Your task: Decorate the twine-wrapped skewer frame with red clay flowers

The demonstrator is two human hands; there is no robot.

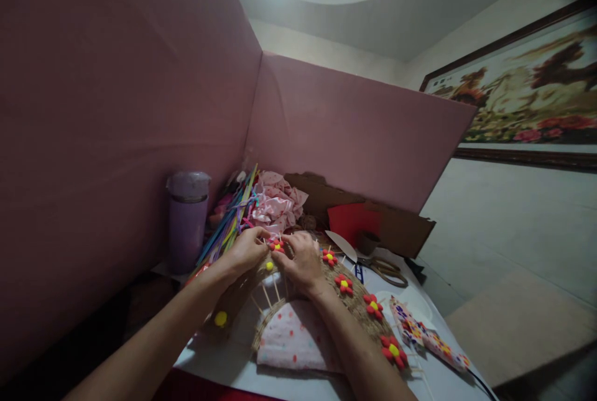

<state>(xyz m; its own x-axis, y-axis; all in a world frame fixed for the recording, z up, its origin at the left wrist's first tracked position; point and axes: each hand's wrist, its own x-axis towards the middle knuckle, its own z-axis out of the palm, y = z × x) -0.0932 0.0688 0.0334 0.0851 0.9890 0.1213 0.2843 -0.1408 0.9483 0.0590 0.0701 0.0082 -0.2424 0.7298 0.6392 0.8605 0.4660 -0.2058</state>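
Observation:
A half-round craft piece lies on the white work surface, with a twine-wrapped outer band (357, 301), thin sticks and a dotted white cloth centre (291, 339). At the top of the band sits a red flower with a yellow middle (277, 245). My left hand (249, 248) closes its fingertips on the flower's left side. From the right, my right hand (302, 262) curls round it, thumb below and fingers above. More red flowers run down the right of the band, one of them the large flower (394, 352). Yellow dots, such as the yellow disc (221, 319), lie on the left part.
To the right are scissors (385, 269) and a flower-patterned glue gun (426, 332) with a black cord. A lilac tumbler (187, 227) stands at the left. Behind are fuzzy craft stems (228, 227), crumpled pink cloth (277, 202) and cardboard (410, 233), against pink panels.

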